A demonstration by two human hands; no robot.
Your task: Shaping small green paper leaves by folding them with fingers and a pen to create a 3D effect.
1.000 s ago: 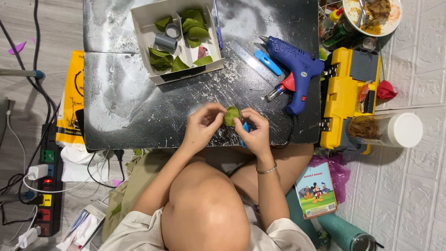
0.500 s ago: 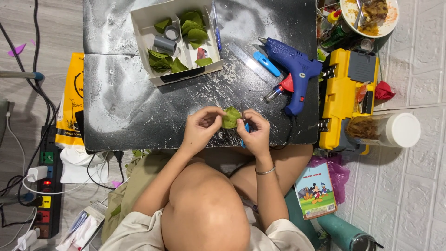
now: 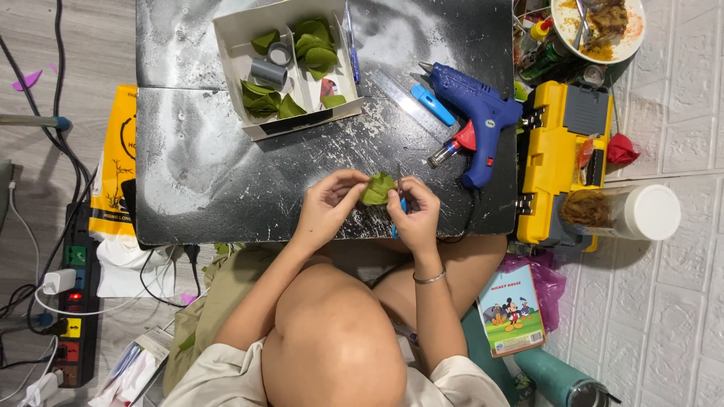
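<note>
A small green leaf (image 3: 378,188) is pinched between both hands over the near edge of the dark worn board (image 3: 226,158). My left hand (image 3: 329,203) holds the leaf's left side with fingertips. My right hand (image 3: 415,213) holds its right side and also grips a small blue-handled tool (image 3: 398,205), its thin tip pointing up beside the leaf. A raised knee (image 3: 332,324) sits below the hands.
A white divided box (image 3: 286,68) holds several green leaves and grey tape rolls. A blue glue gun (image 3: 479,113), a blue cutter and a clear ruler lie right of it. A yellow toolbox (image 3: 562,158), a white-lidded jar (image 3: 626,213) and a power strip (image 3: 68,301) flank the board.
The leaf has been turned and spread slightly between the fingers; both hands stay in the same place at the board's near edge.
</note>
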